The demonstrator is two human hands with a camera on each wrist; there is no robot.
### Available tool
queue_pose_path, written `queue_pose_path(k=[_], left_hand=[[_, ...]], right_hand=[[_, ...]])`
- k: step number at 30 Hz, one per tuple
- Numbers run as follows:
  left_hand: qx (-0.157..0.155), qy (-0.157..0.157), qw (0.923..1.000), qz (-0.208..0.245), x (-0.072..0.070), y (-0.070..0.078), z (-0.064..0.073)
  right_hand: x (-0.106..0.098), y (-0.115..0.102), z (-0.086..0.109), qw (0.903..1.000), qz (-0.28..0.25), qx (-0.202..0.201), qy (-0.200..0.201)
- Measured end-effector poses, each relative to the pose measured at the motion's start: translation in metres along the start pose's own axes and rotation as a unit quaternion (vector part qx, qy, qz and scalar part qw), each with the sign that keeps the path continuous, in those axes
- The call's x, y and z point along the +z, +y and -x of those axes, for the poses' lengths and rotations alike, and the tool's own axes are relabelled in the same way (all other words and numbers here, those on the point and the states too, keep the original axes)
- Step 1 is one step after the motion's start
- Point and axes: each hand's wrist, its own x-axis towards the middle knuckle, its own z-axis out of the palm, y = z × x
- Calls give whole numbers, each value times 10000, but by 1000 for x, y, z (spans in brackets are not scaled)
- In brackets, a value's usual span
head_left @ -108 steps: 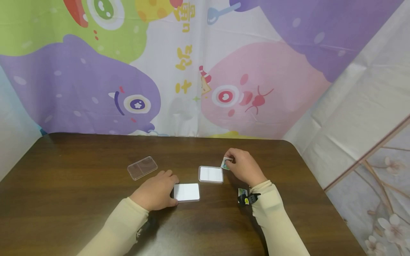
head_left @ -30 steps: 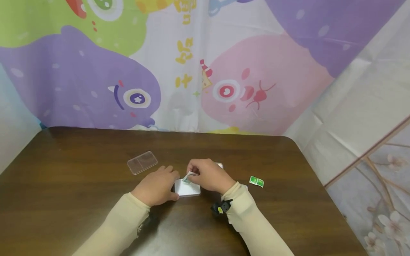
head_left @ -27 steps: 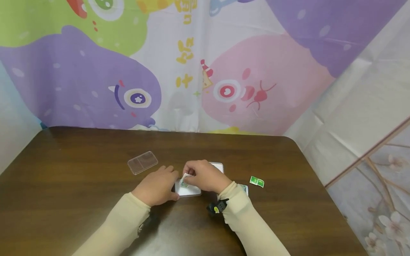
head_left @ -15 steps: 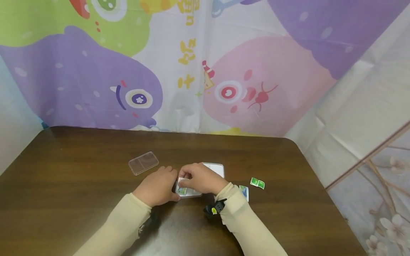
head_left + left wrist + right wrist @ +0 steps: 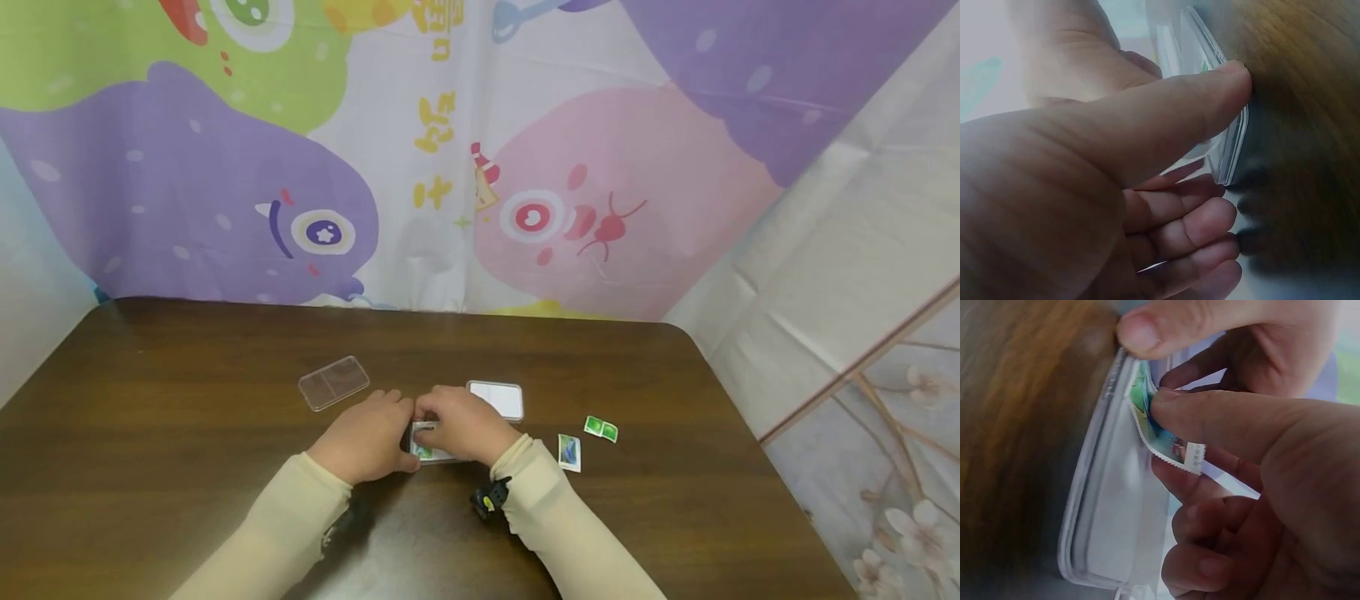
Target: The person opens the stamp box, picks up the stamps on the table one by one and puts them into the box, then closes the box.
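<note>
My left hand (image 5: 363, 437) grips one short end of a clear plastic case (image 5: 1110, 519) with a white inside, its thumb on the near side and the fingers at the far side. Between the thumb and fingers of my right hand (image 5: 468, 423) is a colourful stamp (image 5: 1171, 447) with perforated edges. One end of the stamp reaches into the case beside the left thumb, and the stamp bends upward toward its white-margined end. In the head view the right hand covers much of the case.
A clear lid (image 5: 333, 383) lies on the brown table (image 5: 187, 358) behind my left hand. Just beyond my right hand sits a second case (image 5: 506, 400) with a white inside. To the right lie a blue-and-green stamp (image 5: 569, 452) and a green stamp pair (image 5: 602, 429).
My right hand has brought the stamp from the right side of the table over to the case, then lowered it into the left end. The left hand keeps its place on the case.
</note>
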Motion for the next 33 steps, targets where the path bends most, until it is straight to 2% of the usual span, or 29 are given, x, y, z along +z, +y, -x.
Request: queue_pose_path(k=[10, 19, 26, 33], left_hand=[[12, 51, 10000, 28, -1, 1, 0], [-7, 12, 10000, 77, -1, 0, 1], [-54, -23, 10000, 74, -2, 1, 0], [-73, -31, 9999, 106, -1, 0, 1]], right_hand=[[3, -3, 1, 9982, 492, 290, 174], [4, -4, 1, 9969, 655, 281, 333], [5, -4, 0, 9939, 1015, 293, 320], [5, -5, 1, 9939, 981, 347, 371]])
